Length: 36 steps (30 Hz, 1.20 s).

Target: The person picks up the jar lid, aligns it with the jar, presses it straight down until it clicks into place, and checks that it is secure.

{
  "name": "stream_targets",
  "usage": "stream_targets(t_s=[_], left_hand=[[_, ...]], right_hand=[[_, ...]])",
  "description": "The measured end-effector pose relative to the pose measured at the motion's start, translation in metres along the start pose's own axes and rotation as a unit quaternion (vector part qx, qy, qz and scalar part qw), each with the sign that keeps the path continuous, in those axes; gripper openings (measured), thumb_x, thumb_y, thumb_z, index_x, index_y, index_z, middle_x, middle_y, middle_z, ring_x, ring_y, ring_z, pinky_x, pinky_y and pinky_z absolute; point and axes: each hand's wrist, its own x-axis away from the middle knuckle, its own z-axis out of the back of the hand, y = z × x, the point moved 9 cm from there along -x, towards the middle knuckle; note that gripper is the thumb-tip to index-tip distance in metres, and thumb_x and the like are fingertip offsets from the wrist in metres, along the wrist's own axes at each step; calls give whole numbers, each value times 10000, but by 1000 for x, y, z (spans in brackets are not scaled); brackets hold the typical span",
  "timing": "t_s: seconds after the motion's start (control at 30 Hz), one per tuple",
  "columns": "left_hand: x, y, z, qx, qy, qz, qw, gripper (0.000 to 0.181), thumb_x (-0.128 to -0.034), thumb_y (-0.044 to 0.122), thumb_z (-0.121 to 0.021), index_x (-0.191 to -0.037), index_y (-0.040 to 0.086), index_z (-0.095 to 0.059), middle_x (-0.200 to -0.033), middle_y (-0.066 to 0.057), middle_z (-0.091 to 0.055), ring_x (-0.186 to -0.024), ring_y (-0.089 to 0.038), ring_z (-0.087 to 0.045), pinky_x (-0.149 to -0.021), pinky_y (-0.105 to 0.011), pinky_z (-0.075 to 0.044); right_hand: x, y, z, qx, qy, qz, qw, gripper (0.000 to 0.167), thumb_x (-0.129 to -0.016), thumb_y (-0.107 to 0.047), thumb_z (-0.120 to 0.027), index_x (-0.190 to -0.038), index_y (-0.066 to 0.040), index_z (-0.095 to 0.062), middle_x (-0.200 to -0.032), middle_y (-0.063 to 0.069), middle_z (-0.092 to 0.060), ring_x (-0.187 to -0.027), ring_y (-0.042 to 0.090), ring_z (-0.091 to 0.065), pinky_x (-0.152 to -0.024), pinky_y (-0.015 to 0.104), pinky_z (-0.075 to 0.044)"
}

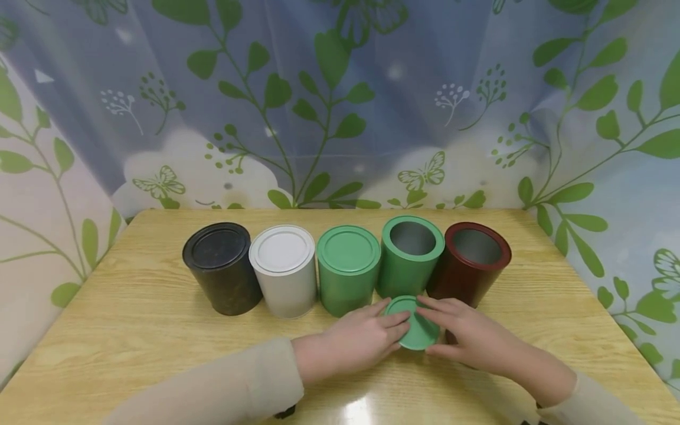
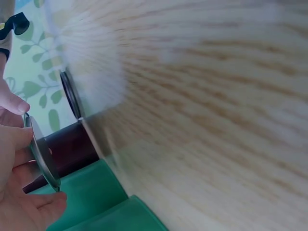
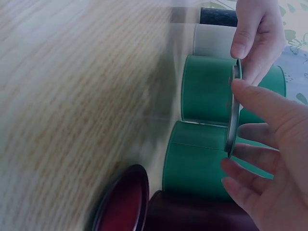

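Both hands hold a round green metal lid (image 1: 421, 332) above the table, in front of the open green can (image 1: 406, 274). My left hand (image 1: 358, 335) pinches the lid's left edge, with fingers reaching over its top. On the opposite edge, my right hand (image 1: 475, 337) grips with thumb and fingers. Seen edge-on in the right wrist view, the lid (image 3: 233, 115) is apart from the tabletop. Just behind the right hand stands an open dark red can (image 1: 459, 280). A dark red lid (image 3: 122, 204) lies on the table below that hand, mostly hidden in the head view.
Left of the open green can, a lidded green can (image 1: 347, 286), a lidded white can (image 1: 287, 289) and a lidded black can (image 1: 228, 289) stand in a row. They are on a wooden table (image 1: 133, 354). A leaf-patterned curtain (image 1: 340, 118) hangs behind its back edge.
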Motion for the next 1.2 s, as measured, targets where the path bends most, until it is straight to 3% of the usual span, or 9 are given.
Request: stream_targets(t_s=[0.37,0.57,0.7,0.83,1.0,1.2], left_hand=[[-1,-2,24,11,243,24,9997,403,-948,330,-545,-1287,114,-578,-1330,-21,-526,-1222,-239,-486,-1031,-350,-349],[-1,-6,34,25,266,153,9995,396,-959,332,-525,-1295,126,-574,-1340,-7,-517,-1245,-244,-461,-1036,-343,-344],[-2,-9,41,34,279,199,9994,395,-970,332,-503,-1304,131,-566,-1351,-3,-508,-1263,-249,-440,-1036,-337,-345],[-3,-11,53,0,514,165,9985,387,-961,324,-523,-1288,124,-580,-1335,-9,-523,-1262,-216,-444,-1068,-340,-294],[-3,-13,67,-52,933,123,9955,375,-945,318,-554,-1252,111,-608,-1301,-20,-555,-1237,-229,-471,-1052,-343,-322],[-4,-17,80,10,1070,128,9942,367,-947,304,-553,-1243,96,-613,-1290,-33,-563,-1227,-243,-481,-1049,-353,-327]], right_hand=[[5,-11,22,127,582,419,9973,580,-753,-266,-777,-1244,-20,-589,-1319,112,-529,-1119,257,-510,-815,411,-505],[8,-15,34,189,919,669,9933,542,-796,-335,-732,-1225,-26,-609,-1303,79,-550,-1110,223,-508,-811,374,-511],[10,-17,42,148,1215,903,9884,523,-834,-395,-671,-1209,-34,-625,-1281,56,-570,-1122,226,-512,-897,206,-445],[12,-21,52,36,1622,1266,9786,497,-876,-420,-600,-1176,-26,-645,-1256,46,-589,-1137,239,-511,-969,99,-318],[15,-23,61,-16,1949,1515,9691,491,-893,-423,-569,-1153,-15,-658,-1262,35,-586,-1185,201,-490,-974,108,-323],[14,-25,70,-30,2056,1572,9659,493,-907,-415,-551,-1160,-3,-650,-1283,25,-570,-1242,165,-448,-999,124,-303]])
